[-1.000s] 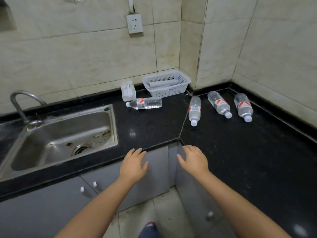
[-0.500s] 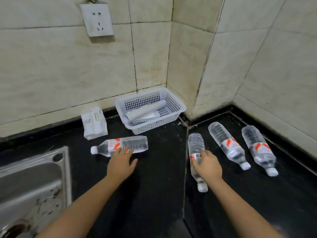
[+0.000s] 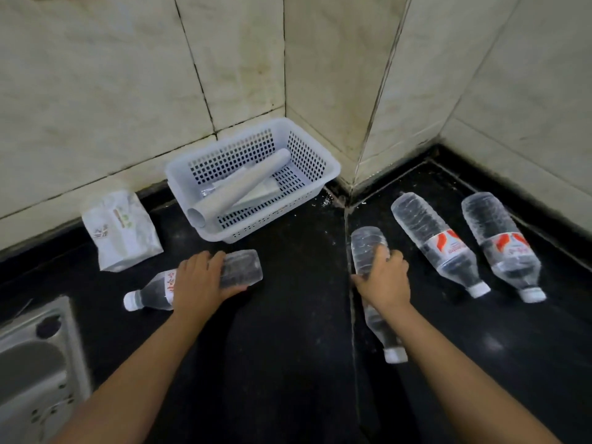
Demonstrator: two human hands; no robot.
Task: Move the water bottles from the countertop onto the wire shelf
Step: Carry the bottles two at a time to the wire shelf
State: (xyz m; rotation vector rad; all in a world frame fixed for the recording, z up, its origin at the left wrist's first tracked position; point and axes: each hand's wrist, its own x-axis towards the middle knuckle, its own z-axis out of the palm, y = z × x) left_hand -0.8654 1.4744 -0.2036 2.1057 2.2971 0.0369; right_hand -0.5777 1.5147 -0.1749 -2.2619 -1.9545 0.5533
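Note:
Several clear water bottles with red-and-white labels lie on their sides on the black countertop [image 3: 288,331]. My left hand [image 3: 200,282] wraps over the middle of the leftmost bottle [image 3: 240,267], whose white cap points left. My right hand [image 3: 384,280] grips the bottle [image 3: 366,248] lying along the counter seam, cap towards me. Two more bottles [image 3: 435,241] [image 3: 499,241] lie untouched to the right, caps towards me. No wire shelf is in view.
A white perforated basket [image 3: 317,161] holding a rolled sheet stands in the tiled corner. A white packet [image 3: 121,232] leans at the wall on the left. The steel sink's corner [image 3: 35,363] shows at lower left. Tiled walls close off the back and right.
Both hands reached forward from the counter's front edge to the bottles and have closed on one each. My view has moved in closer and down.

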